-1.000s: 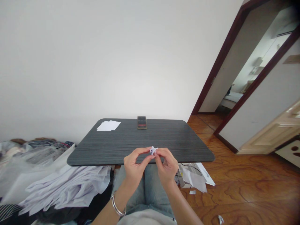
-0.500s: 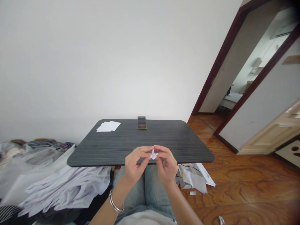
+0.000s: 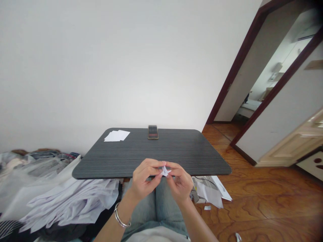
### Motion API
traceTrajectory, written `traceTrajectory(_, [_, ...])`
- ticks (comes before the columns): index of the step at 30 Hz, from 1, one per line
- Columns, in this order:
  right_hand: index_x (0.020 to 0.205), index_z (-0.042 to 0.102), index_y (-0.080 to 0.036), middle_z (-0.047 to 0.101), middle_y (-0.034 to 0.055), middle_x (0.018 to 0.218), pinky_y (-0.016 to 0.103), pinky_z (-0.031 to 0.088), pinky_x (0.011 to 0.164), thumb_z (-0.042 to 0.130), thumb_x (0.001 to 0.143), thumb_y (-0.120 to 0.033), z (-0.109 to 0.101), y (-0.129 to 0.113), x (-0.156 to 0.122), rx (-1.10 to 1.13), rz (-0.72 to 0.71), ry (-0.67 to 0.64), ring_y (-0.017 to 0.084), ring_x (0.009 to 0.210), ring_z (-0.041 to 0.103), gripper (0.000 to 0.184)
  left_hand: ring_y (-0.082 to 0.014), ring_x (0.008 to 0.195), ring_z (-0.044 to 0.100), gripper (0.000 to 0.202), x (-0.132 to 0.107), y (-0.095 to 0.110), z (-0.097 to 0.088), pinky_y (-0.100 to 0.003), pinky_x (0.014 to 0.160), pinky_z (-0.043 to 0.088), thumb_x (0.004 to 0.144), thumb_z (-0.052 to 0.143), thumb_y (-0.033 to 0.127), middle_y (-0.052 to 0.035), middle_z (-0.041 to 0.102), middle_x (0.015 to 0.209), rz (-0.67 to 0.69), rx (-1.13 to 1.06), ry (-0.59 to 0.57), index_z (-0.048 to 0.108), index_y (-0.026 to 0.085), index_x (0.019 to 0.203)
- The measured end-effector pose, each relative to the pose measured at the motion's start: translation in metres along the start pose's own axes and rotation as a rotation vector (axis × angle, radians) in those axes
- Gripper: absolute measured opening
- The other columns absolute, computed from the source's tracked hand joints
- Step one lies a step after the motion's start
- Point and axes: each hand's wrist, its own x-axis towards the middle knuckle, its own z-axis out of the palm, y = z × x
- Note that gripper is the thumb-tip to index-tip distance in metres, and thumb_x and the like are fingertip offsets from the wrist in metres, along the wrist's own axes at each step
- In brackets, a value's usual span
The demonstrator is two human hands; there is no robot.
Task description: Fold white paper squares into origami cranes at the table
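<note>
A small folded piece of white paper (image 3: 165,171) is pinched between the fingertips of both hands, just above the near edge of the dark striped table (image 3: 121,158). My left hand (image 3: 144,179), with a silver bangle on its wrist, grips the paper's left side with closed fingers. My right hand (image 3: 180,183) grips its right side, fingers curled. Both hands hover over my lap in grey-blue trousers.
A few white sheets (image 3: 116,135) lie at the table's far left. A phone (image 3: 152,131) stands upright at the far middle edge. Crumpled paper and cloth (image 3: 68,201) pile up at the left; papers (image 3: 209,191) lie on the wooden floor at right. A doorway (image 3: 267,80) is at right.
Both hands have sunk a little toward me with the paper, and the fingers have shifted on its folds. The table's things have not moved.
</note>
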Motion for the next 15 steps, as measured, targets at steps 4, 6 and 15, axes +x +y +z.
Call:
traceTrajectory(4, [0.079, 0.057, -0.023, 0.070, 0.0064, 0.086, 0.035, 0.052, 0.065, 0.055, 0.078, -0.012, 0.000, -0.002, 0.001, -0.015, -0.019, 0.006, 0.020, 0.078, 0.066, 0.011, -0.0169, 0.082, 0.063, 0.012, -0.002, 0.001, 0.000, -0.031, 0.069, 0.053, 0.076, 0.057, 0.006, -0.0097, 0.069, 0.094, 0.001, -0.015, 0.003, 0.057, 0.017, 0.081])
traceTrajectory(6, [0.078, 0.057, -0.022, 0.070, 0.0067, 0.085, 0.035, 0.052, 0.063, 0.055, 0.078, -0.013, -0.001, -0.003, 0.002, -0.018, -0.022, 0.005, 0.020, 0.076, 0.066, 0.009, -0.0171, 0.082, 0.064, 0.012, -0.002, 0.002, -0.001, -0.030, 0.069, 0.053, 0.075, 0.058, 0.006, -0.0098, 0.069, 0.094, -0.003, -0.024, 0.007, 0.058, 0.017, 0.081])
traceTrajectory(15, [0.077, 0.059, -0.022, 0.069, 0.0073, 0.083, 0.031, 0.051, 0.058, 0.058, 0.078, -0.015, -0.003, -0.011, 0.009, 0.074, -0.020, -0.052, 0.019, 0.074, 0.065, 0.007, -0.0172, 0.075, 0.065, 0.006, 0.002, 0.003, -0.006, -0.030, 0.064, 0.053, 0.073, 0.065, 0.013, -0.0078, 0.070, 0.084, -0.059, -0.137, 0.022, 0.062, 0.017, 0.074])
